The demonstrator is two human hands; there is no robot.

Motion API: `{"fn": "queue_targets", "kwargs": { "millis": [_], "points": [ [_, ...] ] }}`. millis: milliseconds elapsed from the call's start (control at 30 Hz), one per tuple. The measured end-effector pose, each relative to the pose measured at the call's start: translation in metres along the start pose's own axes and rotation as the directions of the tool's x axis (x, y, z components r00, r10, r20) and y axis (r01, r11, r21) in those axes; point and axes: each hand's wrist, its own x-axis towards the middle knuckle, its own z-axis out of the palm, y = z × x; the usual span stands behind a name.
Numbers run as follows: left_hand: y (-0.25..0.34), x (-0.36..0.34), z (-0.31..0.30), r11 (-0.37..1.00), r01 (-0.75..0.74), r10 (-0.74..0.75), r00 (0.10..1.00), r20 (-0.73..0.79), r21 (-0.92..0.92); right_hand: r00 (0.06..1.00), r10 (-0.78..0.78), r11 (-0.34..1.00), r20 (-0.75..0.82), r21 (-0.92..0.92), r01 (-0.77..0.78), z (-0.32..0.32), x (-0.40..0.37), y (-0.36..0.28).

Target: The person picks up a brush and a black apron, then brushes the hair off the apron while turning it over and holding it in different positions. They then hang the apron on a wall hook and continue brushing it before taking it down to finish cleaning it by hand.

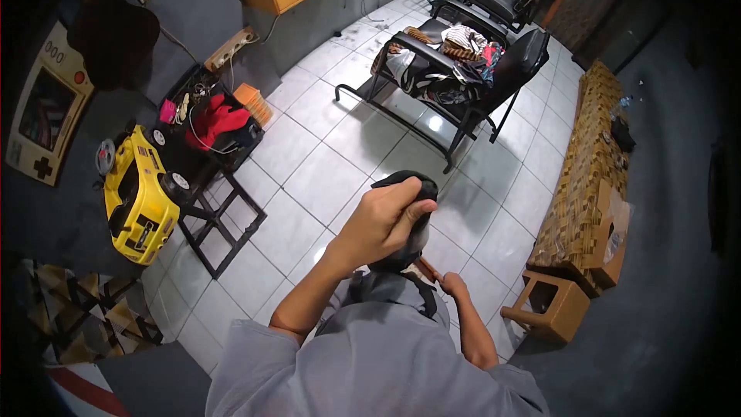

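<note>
Left hand (pixel 382 224) at frame centre, grip wrapped tight round a black object (pixel 413 185), held above the white tile floor (pixel 324 162). Can't tell what the object is. Right hand (pixel 455 286) sits lower, near the grey shirt (pixel 370 363), grip closed on a thin brown stick (pixel 424 266), mostly hidden behind the left wrist. Ahead: 1 black chair (pixel 525 54) piled w/ clothes. Left side: yellow toy car (pixel 139 193), black counter (pixel 224 156) w/ red cloth (pixel 220 120). Right side: long patterned seat (pixel 594 147), wooden stool (pixel 548 305).
</note>
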Motion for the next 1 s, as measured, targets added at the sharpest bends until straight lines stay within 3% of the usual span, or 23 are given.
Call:
{"fn": "queue_targets", "kwargs": {
  "millis": [33, 67, 100, 133, 167, 267, 367, 467, 500, 533, 567, 600, 633, 733, 767, 800, 867, 933, 967, 1000],
  "points": [
    [-0.001, -0.002, -0.002, 1.000, 0.020, -0.020, 1.000, 0.022, 0.004, 0.994, -0.044, 0.997, -0.103, 0.064, 0.051, -0.001, 0.005, -0.002],
    [-0.001, -0.002, -0.003, 1.000, -0.003, 0.002, 0.998, 0.065, 0.011, 0.992, -0.022, 0.933, -0.124, 0.354, 0.065, -0.004, 0.008, 0.001],
    [-0.001, -0.002, -0.003, 1.000, -0.024, 0.022, 0.994, 0.107, 0.016, 0.991, 0.004, 0.787, -0.137, 0.612, 0.081, -0.038, -0.020, -0.026],
    [-0.001, -0.003, -0.003, 0.999, -0.045, 0.042, 0.988, 0.149, 0.021, 0.985, -0.097, 0.513, -0.143, 0.841, 0.172, -0.078, -0.060, -0.061],
    [-0.003, -0.005, -0.002, 0.998, -0.038, 0.028, 0.984, 0.173, 0.051, 0.965, -0.237, 0.253, -0.109, 0.953, 0.169, -0.104, -0.080, -0.078],
    [-0.003, -0.005, -0.003, 0.994, -0.083, 0.066, 0.975, 0.211, 0.074, 0.738, -0.552, -0.072, -0.388, 0.904, 0.422, -0.149, -0.135, -0.121],
    [-0.001, -0.008, -0.012, 0.985, -0.162, 0.151, 0.977, 0.153, 0.058, 0.686, -0.653, -0.033, -0.322, 0.916, 0.399, -0.148, -0.132, -0.132],
    [0.009, -0.013, -0.040, 0.980, -0.192, 0.190, 0.981, 0.046, 0.058, 0.830, -0.434, 0.501, -0.351, 0.671, 0.546, -0.102, -0.078, -0.122],
    [0.011, -0.016, -0.051, 0.979, -0.197, 0.196, 0.980, 0.009, 0.061, 0.888, -0.293, 0.773, -0.353, 0.459, 0.438, -0.075, -0.053, -0.107],
    [0.010, -0.019, -0.058, 0.981, -0.191, 0.192, 0.981, -0.022, 0.042, 0.909, -0.223, 0.885, -0.352, 0.319, 0.340, -0.049, -0.037, -0.090],
    [0.009, -0.024, -0.064, 0.982, -0.188, 0.189, 0.981, -0.052, 0.022, 0.939, -0.157, 0.985, -0.306, 0.015, 0.169, -0.027, -0.028, -0.076],
    [0.007, -0.027, -0.069, 0.982, -0.188, 0.187, 0.979, -0.081, 0.002, 0.977, -0.017, 1.000, -0.214, -0.020, 0.013, -0.023, -0.040, -0.081],
    [0.006, -0.028, -0.072, 0.988, -0.155, 0.153, 0.987, -0.057, -0.027, 0.990, 0.003, 1.000, -0.143, -0.030, -0.008, -0.008, -0.034, -0.076],
    [0.003, -0.036, -0.080, 0.996, 0.020, -0.015, 0.998, 0.062, -0.088, 0.956, 0.105, 0.991, -0.275, 0.109, -0.078, 0.005, -0.041, -0.086],
    [-0.004, -0.039, -0.081, 0.995, 0.046, -0.034, 0.991, 0.131, -0.090, 0.938, 0.001, 0.973, -0.345, 0.218, 0.079, 0.000, -0.040, -0.089],
    [-0.011, -0.041, -0.079, 0.994, 0.046, -0.031, 0.989, 0.146, -0.099, 0.916, -0.060, 0.861, -0.396, 0.443, 0.248, -0.005, -0.040, -0.093],
    [-0.024, -0.044, -0.069, 0.991, 0.055, -0.033, 0.984, 0.175, -0.122, 0.937, -0.177, 0.380, -0.302, 0.857, 0.348, -0.069, -0.111, -0.150],
    [-0.030, -0.043, -0.060, 0.996, 0.017, -0.002, 0.987, 0.161, -0.089, 0.843, -0.353, 0.001, -0.406, 0.901, 0.434, -0.096, -0.156, -0.175],
    [-0.028, -0.041, -0.059, 0.996, 0.002, 0.013, 0.986, 0.169, -0.084, 0.788, -0.413, -0.056, -0.457, 0.876, 0.479, -0.108, -0.174, -0.186],
    [-0.025, -0.036, -0.060, 0.997, -0.022, 0.034, 0.985, 0.171, -0.074, 0.783, -0.426, -0.022, -0.454, 0.870, 0.492, -0.110, -0.174, -0.186]
  ]
}}
